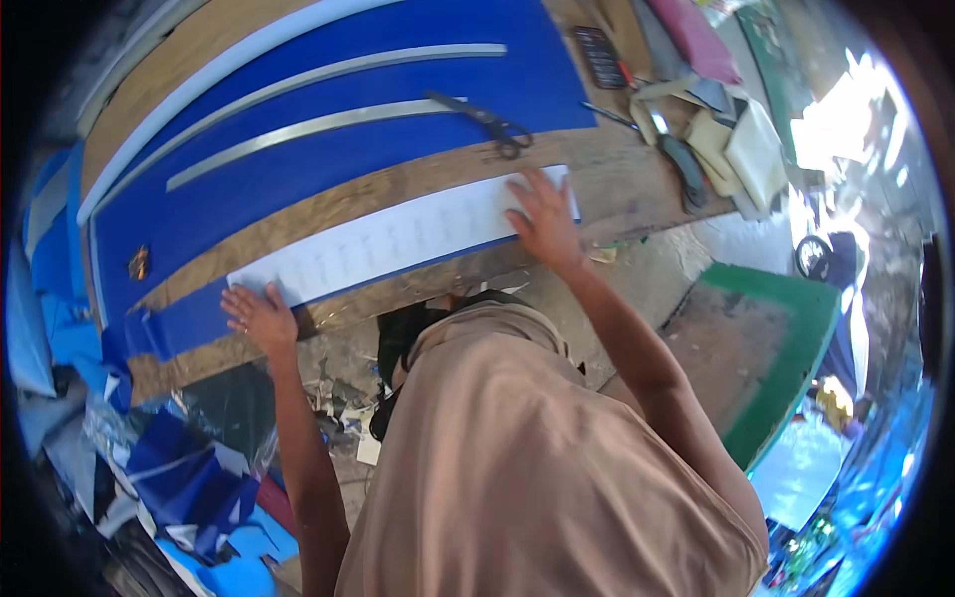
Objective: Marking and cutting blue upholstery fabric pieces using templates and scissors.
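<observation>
A long white strip (pixel 398 237) with a row of faint marks lies near the front edge of the wooden table. Under it runs a narrow blue strip of sheet material (pixel 189 328), which shows past its left end and along its near edge. My left hand (pixel 261 316) rests flat at the strip's left end, fingers spread, partly on the blue material. Spread over the right end of the white strip is my right hand (pixel 545 221), also flat. Neither hand grips anything.
Beyond lies a large blue sheet (pixel 358 90) bearing two long straight strips (pixel 328 131) and black scissors (pixel 487 124). A dark keypad device (pixel 599 57), a pen (pixel 609 115), a knife-like tool (pixel 681 169) and fabric scraps (pixel 751 154) sit at right. A green-edged board (pixel 806 308) stands nearby.
</observation>
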`<state>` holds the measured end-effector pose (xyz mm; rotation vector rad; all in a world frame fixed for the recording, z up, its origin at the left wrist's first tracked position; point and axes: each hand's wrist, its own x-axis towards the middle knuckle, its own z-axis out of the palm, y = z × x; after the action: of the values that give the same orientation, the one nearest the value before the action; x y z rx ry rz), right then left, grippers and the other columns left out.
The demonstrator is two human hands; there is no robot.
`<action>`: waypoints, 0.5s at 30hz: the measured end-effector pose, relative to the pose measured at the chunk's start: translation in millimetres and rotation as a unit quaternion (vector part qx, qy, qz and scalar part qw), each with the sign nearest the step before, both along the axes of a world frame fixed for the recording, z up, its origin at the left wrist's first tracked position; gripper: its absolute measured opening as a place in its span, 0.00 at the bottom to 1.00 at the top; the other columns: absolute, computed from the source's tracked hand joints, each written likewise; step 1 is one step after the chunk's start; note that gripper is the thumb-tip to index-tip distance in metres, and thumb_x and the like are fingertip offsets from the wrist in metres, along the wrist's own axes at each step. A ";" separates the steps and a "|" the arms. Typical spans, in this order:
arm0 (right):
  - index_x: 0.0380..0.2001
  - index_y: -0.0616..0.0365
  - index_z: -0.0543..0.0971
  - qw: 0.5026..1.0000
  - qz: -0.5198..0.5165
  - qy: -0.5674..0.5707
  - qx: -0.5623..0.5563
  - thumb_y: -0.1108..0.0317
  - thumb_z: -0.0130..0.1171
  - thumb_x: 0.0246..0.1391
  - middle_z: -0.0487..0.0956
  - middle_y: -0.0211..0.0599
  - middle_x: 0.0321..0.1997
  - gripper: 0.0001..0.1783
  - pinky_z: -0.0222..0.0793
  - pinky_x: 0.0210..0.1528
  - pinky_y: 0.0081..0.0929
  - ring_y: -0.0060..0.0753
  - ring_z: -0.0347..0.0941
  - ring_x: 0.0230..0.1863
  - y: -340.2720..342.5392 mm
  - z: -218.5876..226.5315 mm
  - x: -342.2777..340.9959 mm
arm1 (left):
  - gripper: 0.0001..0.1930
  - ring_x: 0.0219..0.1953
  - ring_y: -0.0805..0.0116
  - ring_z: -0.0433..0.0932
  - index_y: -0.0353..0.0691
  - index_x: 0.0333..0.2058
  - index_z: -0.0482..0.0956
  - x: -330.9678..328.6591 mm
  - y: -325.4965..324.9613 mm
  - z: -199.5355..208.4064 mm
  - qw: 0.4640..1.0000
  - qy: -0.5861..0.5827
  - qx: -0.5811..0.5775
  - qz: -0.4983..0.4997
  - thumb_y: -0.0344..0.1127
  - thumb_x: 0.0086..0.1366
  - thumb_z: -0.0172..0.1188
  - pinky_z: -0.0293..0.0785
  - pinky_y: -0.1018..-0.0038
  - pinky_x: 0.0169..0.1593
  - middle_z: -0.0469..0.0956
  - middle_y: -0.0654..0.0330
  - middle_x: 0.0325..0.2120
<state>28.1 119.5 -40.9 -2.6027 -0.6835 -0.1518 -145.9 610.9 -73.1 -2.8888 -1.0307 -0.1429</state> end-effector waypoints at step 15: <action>0.47 0.55 0.82 0.987 -0.099 -0.084 0.091 0.70 0.64 0.55 0.76 0.42 0.62 0.15 0.59 0.67 0.58 0.51 0.70 0.64 -4.5 3.8 -41.1 | 0.17 0.65 0.41 0.67 0.38 0.52 0.79 111.3 -234.4 41.2 0.830 -0.150 -0.234 -0.484 0.33 0.65 0.64 0.62 0.48 0.69 0.71 0.45 0.62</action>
<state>-13.0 115.0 -37.0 -2.4949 -0.4426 -0.4770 -34.7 376.5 -31.9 -3.5941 0.6121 -0.4510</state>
